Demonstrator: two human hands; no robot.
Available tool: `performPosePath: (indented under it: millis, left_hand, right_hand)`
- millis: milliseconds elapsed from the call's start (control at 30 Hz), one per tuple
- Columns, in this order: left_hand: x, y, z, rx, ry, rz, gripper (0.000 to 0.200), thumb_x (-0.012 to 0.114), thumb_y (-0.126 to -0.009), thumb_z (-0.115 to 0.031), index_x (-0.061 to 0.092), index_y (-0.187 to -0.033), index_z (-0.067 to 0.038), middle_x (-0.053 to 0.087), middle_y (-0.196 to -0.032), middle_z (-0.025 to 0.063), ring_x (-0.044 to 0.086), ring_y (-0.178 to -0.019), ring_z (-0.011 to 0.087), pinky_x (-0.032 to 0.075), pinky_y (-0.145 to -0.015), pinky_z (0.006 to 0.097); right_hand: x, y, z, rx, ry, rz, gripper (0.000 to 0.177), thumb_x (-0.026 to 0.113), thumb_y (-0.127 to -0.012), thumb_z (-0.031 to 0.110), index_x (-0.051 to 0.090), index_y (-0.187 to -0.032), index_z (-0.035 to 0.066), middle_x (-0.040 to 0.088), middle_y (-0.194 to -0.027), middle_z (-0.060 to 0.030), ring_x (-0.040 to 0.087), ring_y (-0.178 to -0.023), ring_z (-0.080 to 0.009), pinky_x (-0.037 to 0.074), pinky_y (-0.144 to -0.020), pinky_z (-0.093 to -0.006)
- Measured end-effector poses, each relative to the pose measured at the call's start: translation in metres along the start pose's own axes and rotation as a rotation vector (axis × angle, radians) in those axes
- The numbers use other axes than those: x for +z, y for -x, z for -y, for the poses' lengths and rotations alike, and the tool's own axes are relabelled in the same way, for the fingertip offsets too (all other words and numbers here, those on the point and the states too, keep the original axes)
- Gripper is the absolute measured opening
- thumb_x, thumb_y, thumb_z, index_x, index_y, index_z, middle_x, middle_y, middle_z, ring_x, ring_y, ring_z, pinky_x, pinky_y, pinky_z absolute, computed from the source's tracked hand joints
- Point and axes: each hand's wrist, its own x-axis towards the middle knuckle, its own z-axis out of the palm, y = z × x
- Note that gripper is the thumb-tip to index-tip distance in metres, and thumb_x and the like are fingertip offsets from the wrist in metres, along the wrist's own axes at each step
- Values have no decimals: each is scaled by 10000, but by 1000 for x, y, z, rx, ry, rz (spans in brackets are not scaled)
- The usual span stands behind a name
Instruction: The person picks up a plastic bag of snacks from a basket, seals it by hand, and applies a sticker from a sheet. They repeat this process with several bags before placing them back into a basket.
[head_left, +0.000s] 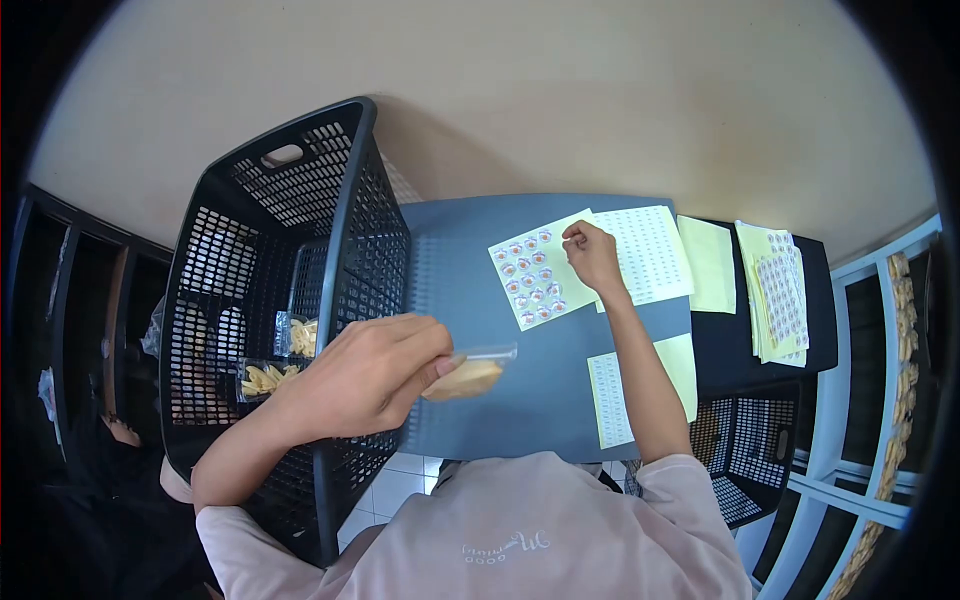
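Observation:
Between the thumb and fingers of my left hand (pixel 375 375) is a clear plastic packet (pixel 470 379) of pale yellow snack pieces, held above the table beside the basket's rim. My right hand (pixel 593 255) is over the right edge of a pale yellow sticker sheet (pixel 548 308), which bears rows of round stickers with red-orange centres. Its fingers are curled and pinched together; whether a sticker is between them is too small to tell. Under and beside that hand lies a sheet of small printed labels (pixel 648 250).
A tall black plastic basket (pixel 345 230) stands at the left with snack packets (pixel 268 380) inside. On the blue-grey table (pixel 450 270) another label sheet (pixel 610 400) lies under my right forearm. More sticker sheets (pixel 780 300) are at the right, above a second black basket (pixel 755 450).

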Motion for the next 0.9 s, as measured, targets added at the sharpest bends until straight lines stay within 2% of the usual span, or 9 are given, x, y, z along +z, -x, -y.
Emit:
performPosePath:
  millis: [133,167,267,333,567,667,733,800,900]
  left_hand:
    - [-2,1,7,-34,-58,2,142,572,-896,-82,507,-801,2,518,-682,154,568,-659,342,447,-592,435]
    - [-3,1,6,-27,-82,-4,157,580,-894,-89,508,-788,1,520,-672,153,569,-650,340,447,-586,433]
    - [-5,1,10,-42,-94,-40,180,618,-870,-80,524,-748,12,527,-647,149,564,-608,318,440,-560,406]
    - [-8,1,12,-62,-81,-71,189,649,-848,-64,539,-722,23,533,-632,145,558,-575,300,433,-541,381]
    - [-19,-4,21,-156,58,-265,280,629,-928,-155,530,-730,16,559,-603,86,534,-540,118,404,-500,279]
    - [-29,-7,16,-275,108,-315,271,621,-926,-136,519,-740,33,525,-597,150,549,-531,212,406,-520,337]
    - [-31,-7,24,-181,87,-393,284,584,-959,-169,522,-760,23,540,-593,120,547,-516,156,397,-475,302]
    - [-41,-10,16,-379,288,-349,294,493,-1017,-212,536,-814,-4,617,-708,37,515,-536,38,388,-403,196]
    - [-49,-12,23,-314,401,-421,303,455,-1031,-250,518,-871,0,636,-820,78,580,-586,64,465,-380,180]
  right_hand:
    - [26,-28,-15,-76,265,16,164,677,-764,-2,688,-927,-17,687,-895,-179,663,-895,-341,527,-820,-411]
    - [32,-33,-18,-78,302,28,183,711,-755,31,694,-933,-10,676,-963,-180,653,-931,-343,526,-826,-418]
    - [48,-39,-26,-133,418,-109,160,726,-742,27,706,-899,7,659,-961,-184,660,-891,-330,526,-803,-404]
    - [49,-41,-24,-112,432,-75,153,725,-747,36,707,-898,17,649,-958,-177,653,-898,-331,522,-806,-414]
    - [49,-45,-22,-24,495,-18,103,683,-784,75,690,-882,43,627,-977,-154,633,-908,-361,518,-785,-467]
    - [52,-50,-25,-33,559,-5,154,672,-777,71,674,-924,26,631,-1009,-166,629,-946,-379,517,-812,-468]
    - [48,-53,-23,-40,597,63,199,670,-757,69,663,-947,10,639,-1030,-189,628,-969,-390,516,-833,-469]
    - [46,-58,-16,-60,633,126,245,668,-737,68,652,-970,-7,647,-1050,-213,628,-992,-401,515,-854,-470]
    - [38,-59,0,-7,671,253,289,659,-697,71,646,-966,-35,653,-1049,-270,633,-1019,-409,511,-898,-454]
